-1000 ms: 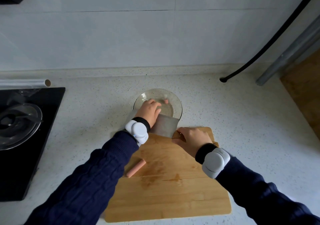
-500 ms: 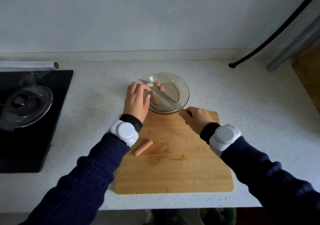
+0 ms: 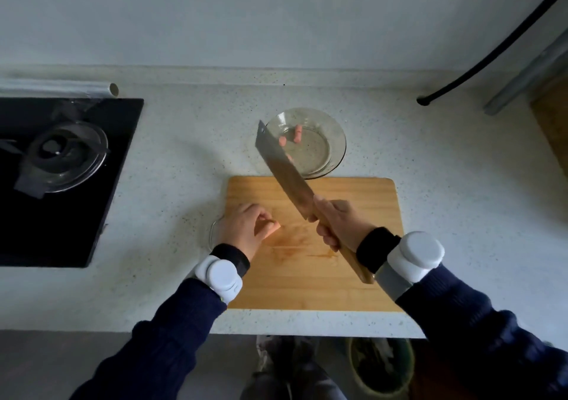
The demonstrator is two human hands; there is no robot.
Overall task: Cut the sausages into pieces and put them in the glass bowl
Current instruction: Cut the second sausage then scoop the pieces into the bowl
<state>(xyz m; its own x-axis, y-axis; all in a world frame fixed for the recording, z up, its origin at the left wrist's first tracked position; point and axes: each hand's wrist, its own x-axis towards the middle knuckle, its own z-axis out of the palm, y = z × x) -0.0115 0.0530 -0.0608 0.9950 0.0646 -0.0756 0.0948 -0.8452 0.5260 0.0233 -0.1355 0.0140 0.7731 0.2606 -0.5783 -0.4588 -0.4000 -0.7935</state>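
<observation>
A glass bowl point(image 3: 333, 135) stands on the counter just beyond the wooden cutting board point(image 3: 362, 196); a few pink sausage pieces point(image 3: 297, 133) lie in it. My left hand point(image 3: 246, 227) rests on the board's left part, fingers closed over a pink sausage point(image 3: 272, 229) whose end pokes out to the right. My right hand point(image 3: 341, 224) grips the wooden handle of a cleaver point(image 3: 282, 169). Its broad blade is raised off the board and points up-left, across the bowl's near-left rim.
A black cooktop point(image 3: 101, 184) with a glass lid point(image 3: 61, 156) on it lies at the left. A foil roll point(image 3: 61, 87) sits behind it by the wall. A black hose point(image 3: 491, 52) and a metal pipe point(image 3: 522, 76) run at the right. The counter's front edge is close below the board.
My left hand left the bowl and came back to the board, closing over the sausage. My right hand drew the cleaver away from the bowl and lifted it. The camera tilted down.
</observation>
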